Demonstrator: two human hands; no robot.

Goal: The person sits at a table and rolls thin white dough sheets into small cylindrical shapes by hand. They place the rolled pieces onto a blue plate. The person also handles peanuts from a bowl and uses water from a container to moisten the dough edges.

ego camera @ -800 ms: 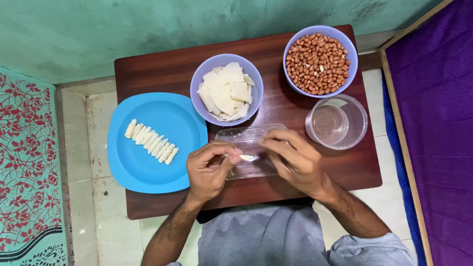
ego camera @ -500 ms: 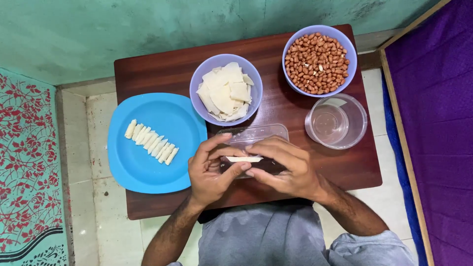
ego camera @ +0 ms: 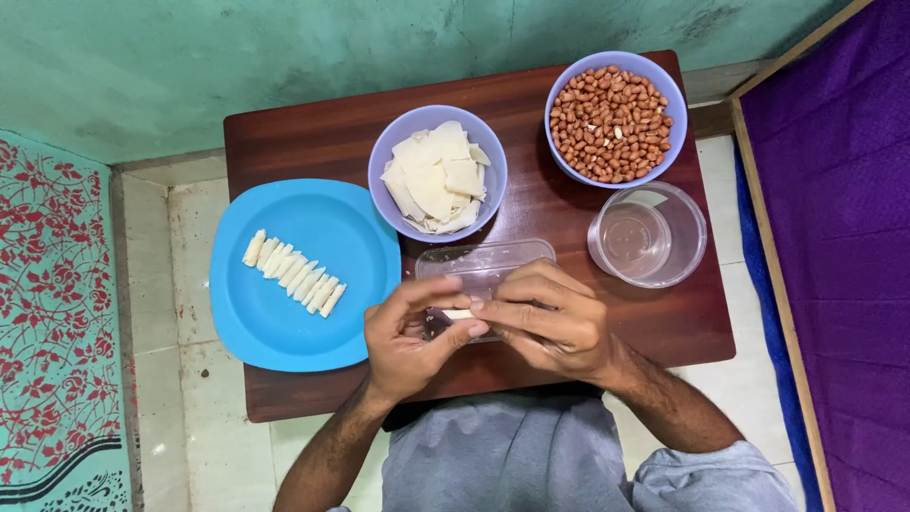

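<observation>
While both hands meet over the clear tray (ego camera: 483,265), the left hand (ego camera: 409,334) and right hand (ego camera: 548,320) have their fingers pinched together on a small white roll (ego camera: 459,314), keeping it tight. Finished rolls (ego camera: 294,275) line the blue plate (ego camera: 284,332). Under everything, a dark wooden worktop (ego camera: 313,133) stands on pale floor tiles against a green wall.

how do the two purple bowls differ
The nearer purple bowl holds flat pale cut sheets and sits mid-table next to the blue plate. The far purple bowl holds reddish-brown peanuts and sits at the table's corner. Both are round, upright and the same colour.
</observation>
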